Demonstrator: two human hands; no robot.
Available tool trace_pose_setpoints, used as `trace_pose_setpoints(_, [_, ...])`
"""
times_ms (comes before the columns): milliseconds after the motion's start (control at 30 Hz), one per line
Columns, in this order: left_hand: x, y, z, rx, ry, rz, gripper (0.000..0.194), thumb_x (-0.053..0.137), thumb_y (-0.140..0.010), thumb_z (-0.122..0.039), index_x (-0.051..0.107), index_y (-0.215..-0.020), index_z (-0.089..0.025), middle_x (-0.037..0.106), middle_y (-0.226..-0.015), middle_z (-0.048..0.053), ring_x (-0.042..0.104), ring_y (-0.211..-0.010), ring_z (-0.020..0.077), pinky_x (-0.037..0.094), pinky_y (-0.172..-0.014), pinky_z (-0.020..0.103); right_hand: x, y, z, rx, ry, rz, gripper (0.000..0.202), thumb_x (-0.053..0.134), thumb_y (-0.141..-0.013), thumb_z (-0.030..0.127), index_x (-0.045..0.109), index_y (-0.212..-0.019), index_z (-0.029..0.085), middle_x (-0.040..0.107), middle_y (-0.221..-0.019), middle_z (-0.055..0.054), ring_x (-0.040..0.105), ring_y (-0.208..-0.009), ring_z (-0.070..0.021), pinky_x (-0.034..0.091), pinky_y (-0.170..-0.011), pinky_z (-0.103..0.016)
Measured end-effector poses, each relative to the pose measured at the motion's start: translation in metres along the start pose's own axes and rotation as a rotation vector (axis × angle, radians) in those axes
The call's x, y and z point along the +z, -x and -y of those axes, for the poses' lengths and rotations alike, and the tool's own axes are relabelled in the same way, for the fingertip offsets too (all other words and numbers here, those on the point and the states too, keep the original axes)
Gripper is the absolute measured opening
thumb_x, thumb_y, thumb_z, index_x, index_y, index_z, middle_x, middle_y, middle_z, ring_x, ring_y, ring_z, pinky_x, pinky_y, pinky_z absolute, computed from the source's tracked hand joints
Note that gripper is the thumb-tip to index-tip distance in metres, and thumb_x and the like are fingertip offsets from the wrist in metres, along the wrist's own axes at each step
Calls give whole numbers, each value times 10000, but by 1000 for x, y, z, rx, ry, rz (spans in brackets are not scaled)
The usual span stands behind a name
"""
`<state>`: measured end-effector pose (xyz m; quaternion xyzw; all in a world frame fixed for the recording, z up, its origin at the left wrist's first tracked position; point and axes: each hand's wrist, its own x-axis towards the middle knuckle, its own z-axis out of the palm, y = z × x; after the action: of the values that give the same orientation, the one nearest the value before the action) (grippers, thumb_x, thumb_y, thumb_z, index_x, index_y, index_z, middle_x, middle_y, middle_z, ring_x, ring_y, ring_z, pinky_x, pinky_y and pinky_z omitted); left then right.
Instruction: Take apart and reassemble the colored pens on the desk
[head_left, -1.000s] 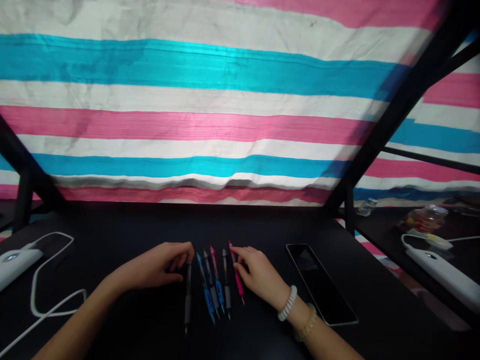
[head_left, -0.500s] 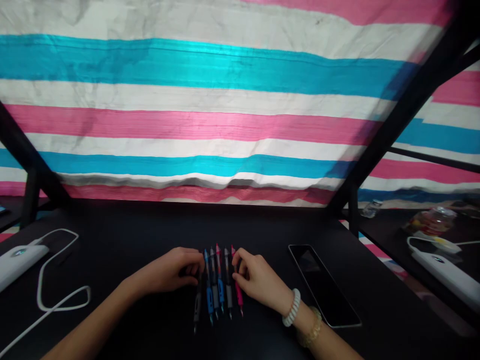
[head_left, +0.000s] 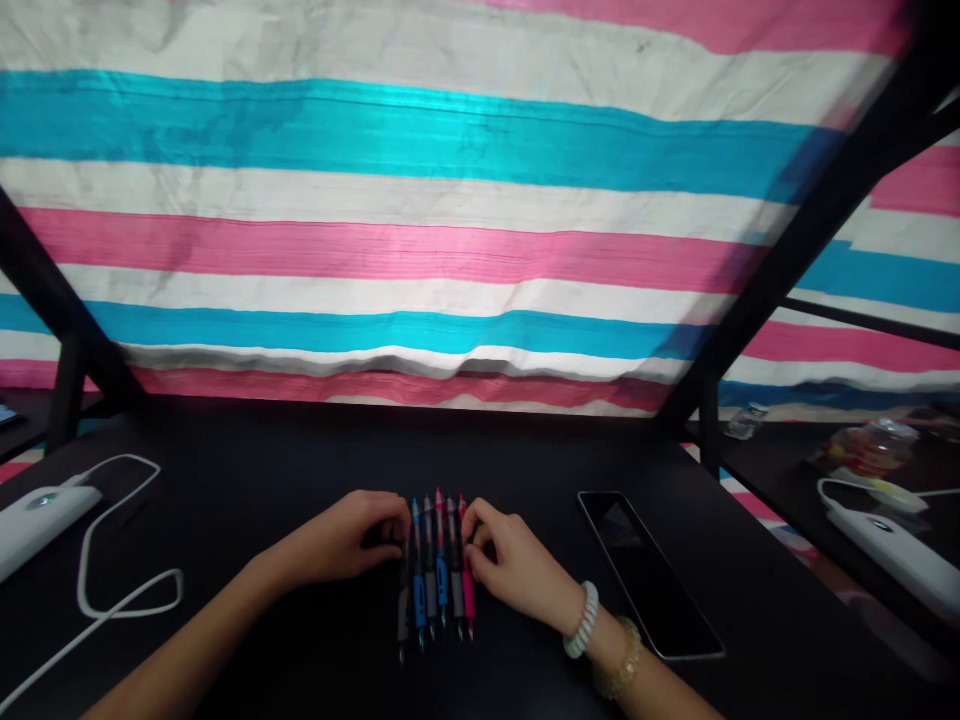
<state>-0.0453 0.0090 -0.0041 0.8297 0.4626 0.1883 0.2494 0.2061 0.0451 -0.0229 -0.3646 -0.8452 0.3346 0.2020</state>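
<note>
Several click pens lie side by side on the black table, roughly upright in view, their upper ends away from me. My left hand has its fingers curled at the upper part of the black pen on the left end. My right hand, with a white coil band and a beaded bracelet at the wrist, has thumb and forefinger bent at the pink pen on the right end. Between these two are a blue pen, grey-gripped pens and another blue-gripped pen.
A dark phone or tablet lies to the right of my right hand. At left, a white device trails a white cable. A second table at right bears a similar white device and a clear jar. Striped sheeting hangs behind.
The pens have come closer together. The black pen has shifted right and stands straighter; the pink pen's lower end has swung left. Both hands remain at the row's ends.
</note>
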Motion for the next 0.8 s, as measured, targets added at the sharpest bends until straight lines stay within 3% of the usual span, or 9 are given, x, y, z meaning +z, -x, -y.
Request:
trace_pose_setpoints(100, [1,-1,1,-3,0,-45,46,598,-842,-229,608,-876,-199,606,-815,2,564,-737,152,437,-682,262,0,-1,0,18,-5,-17,182,508,-782,57,492,-869,216,618,-594,62,553,-507,-113,345,-524,-203])
trace_pose_setpoints(233, [8,-6,5,-37,-49,-215,105,525,-890,-217,604,-957,-204,614,-903,31,574,-817,177,459,-743,302,0,-4,-4,30,24,-145,146,499,-814,77,519,-876,209,586,-596,54,548,-532,-122,351,-538,-211])
trace_pose_setpoints(367, [23,-16,12,-42,-90,-385,266,490,-930,-293,562,-1173,-209,625,-1106,91,560,-1038,240,445,-933,428,0,-8,-10,30,68,-224,212,489,-836,79,554,-1001,195,605,-694,18,584,-615,-145,397,-588,-228])
trace_pose_setpoints(533, [39,-25,18,1,-107,-269,493,445,-955,-381,393,-1412,-201,527,-1375,134,439,-1293,277,333,-1090,506,0,-8,-16,51,139,-192,275,522,-831,93,577,-1080,198,634,-743,-2,620,-702,-171,434,-661,-249])
trace_pose_setpoints(667, [43,-25,19,44,-184,-173,502,392,-978,-387,335,-1452,-232,484,-1445,103,359,-1372,262,224,-1143,542,1,-8,-15,45,127,-154,307,539,-825,94,566,-1110,205,649,-753,5,623,-699,-165,431,-653,-243])
trace_pose_setpoints(800, [44,-25,18,47,-190,-157,484,376,-986,-349,325,-1454,-238,467,-1465,88,357,-1383,234,218,-1154,528,2,-9,-13,46,74,-122,326,539,-819,85,551,-1118,214,656,-739,20,607,-644,-144,409,-607,-226])
